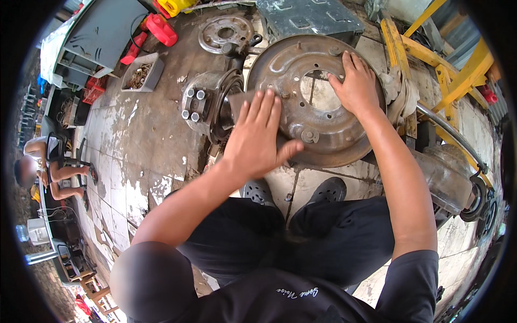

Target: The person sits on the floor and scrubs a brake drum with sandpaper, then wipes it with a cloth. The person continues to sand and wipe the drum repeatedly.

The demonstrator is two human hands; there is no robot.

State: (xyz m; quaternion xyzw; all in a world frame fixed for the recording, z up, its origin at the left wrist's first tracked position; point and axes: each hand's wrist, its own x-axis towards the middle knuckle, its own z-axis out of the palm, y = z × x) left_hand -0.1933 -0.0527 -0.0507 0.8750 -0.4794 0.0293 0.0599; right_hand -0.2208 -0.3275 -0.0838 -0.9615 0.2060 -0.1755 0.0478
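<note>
A large round rusty brake backing plate (323, 126), with a big centre hole and smaller bolt holes, lies in front of me. My left hand (256, 126) is stretched flat at its left edge, thumb apart. Under those fingers shows a brownish flat piece (242, 102), perhaps sandpaper; the palm hides most of it. My right hand (357, 89) rests on the plate's right side with fingers extended, the thumb beside the centre hole. Just left of the plate stands a greasy metal hub (207, 105) with several shiny bolt heads.
Behind are a round metal disc (226, 33) and a dark green case (312, 20). Yellow metal frames (425, 54) and an axle housing (447, 175) stand at right. At left are a bin of small parts (142, 75), a grey cabinet (99, 37) and a seated person (51, 161).
</note>
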